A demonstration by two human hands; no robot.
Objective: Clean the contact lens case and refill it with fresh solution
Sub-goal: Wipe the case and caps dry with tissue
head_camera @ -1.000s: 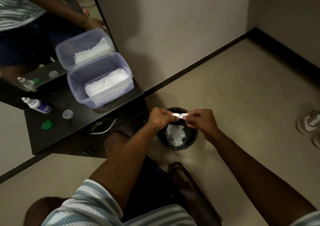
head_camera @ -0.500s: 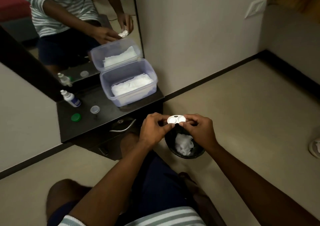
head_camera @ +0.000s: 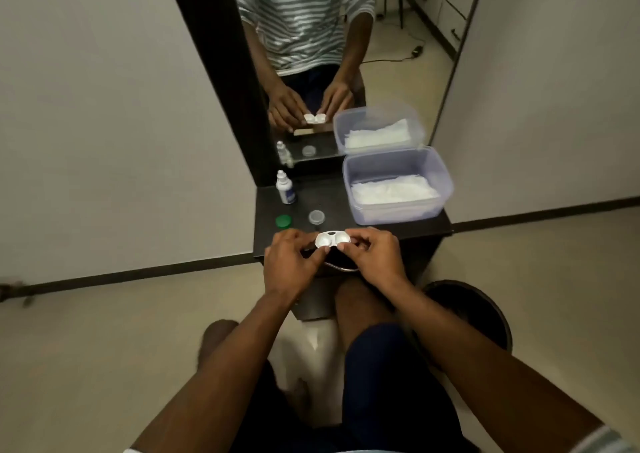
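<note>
Here the white contact lens case (head_camera: 332, 238), its 2 wells uncapped and facing up, is held level over the front edge of the dark dresser top (head_camera: 408, 228). The left hand (head_camera: 294, 258) pinches its left end between thumb and fingertips; the right hand (head_camera: 372, 255) pinches the right end the same way. Just behind the case lie a green cap (head_camera: 283, 221) and a clear cap (head_camera: 316, 217), well apart from each other. A solution bottle (head_camera: 285, 188) stands upright at the back left, near the mirror (head_camera: 346, 54). To the right sits an open plastic tub (head_camera: 440, 178) holding white tissues (head_camera: 393, 189). A dark bin (head_camera: 485, 310) stands on the floor by the right forearm.
</note>
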